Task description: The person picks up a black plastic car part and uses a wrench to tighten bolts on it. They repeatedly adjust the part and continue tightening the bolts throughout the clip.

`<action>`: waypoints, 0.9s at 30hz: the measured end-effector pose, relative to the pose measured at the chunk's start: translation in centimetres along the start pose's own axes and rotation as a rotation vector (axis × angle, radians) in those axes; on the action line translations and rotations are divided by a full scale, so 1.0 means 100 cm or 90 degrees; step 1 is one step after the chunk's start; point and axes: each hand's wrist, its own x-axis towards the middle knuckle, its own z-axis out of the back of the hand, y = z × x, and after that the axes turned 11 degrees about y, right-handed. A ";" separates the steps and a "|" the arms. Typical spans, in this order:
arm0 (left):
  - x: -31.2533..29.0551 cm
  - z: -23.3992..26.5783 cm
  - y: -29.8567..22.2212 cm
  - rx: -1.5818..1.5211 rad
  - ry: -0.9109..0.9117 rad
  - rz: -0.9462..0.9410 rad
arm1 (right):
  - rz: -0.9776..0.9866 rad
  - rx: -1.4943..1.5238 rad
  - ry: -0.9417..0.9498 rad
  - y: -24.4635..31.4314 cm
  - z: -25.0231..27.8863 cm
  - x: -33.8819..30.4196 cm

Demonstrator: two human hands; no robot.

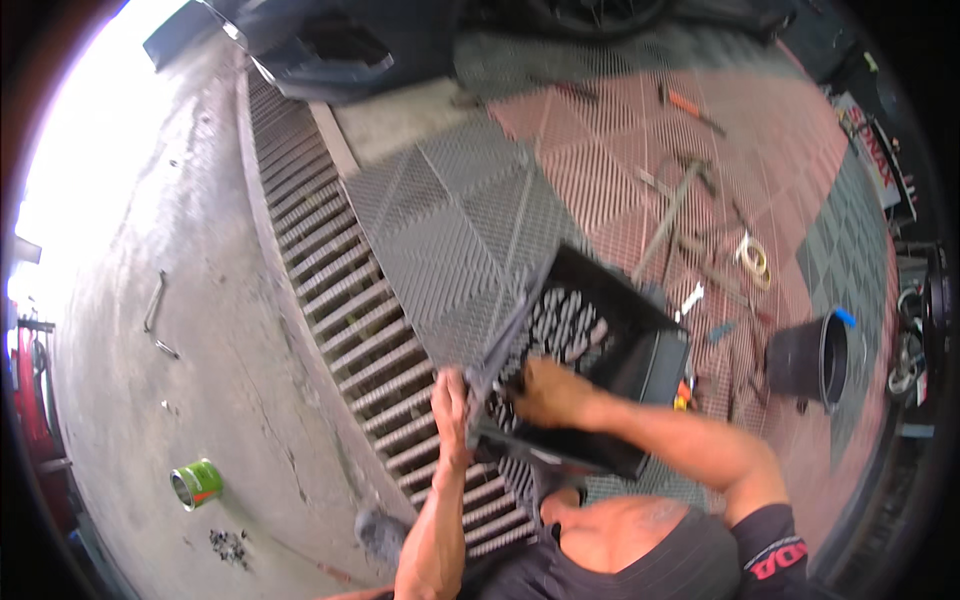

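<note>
A black box-shaped plastic housing [590, 275] with an open, slotted panel [560, 325] inside it rests tilted in front of me. My left hand [452, 405] grips its left edge, with the thumb side toward the housing. Inside, my right hand [550, 393] is closed against the lower left part of the slotted panel. Its fingertips point down and are hidden, so I cannot make out what they hold.
A metal drain grate [360, 330] runs past the housing's left side. A green can [196, 484] and a wrench [154, 300] sit on concrete. On the red tiles at right are a black bucket [800, 360], a tape roll [752, 257] and a hammer [690, 107]. A dark car [340, 50] stands beyond.
</note>
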 end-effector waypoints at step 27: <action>0.018 -0.003 -0.003 -0.174 0.066 -0.056 | 0.045 0.043 -0.036 0.007 0.007 -0.026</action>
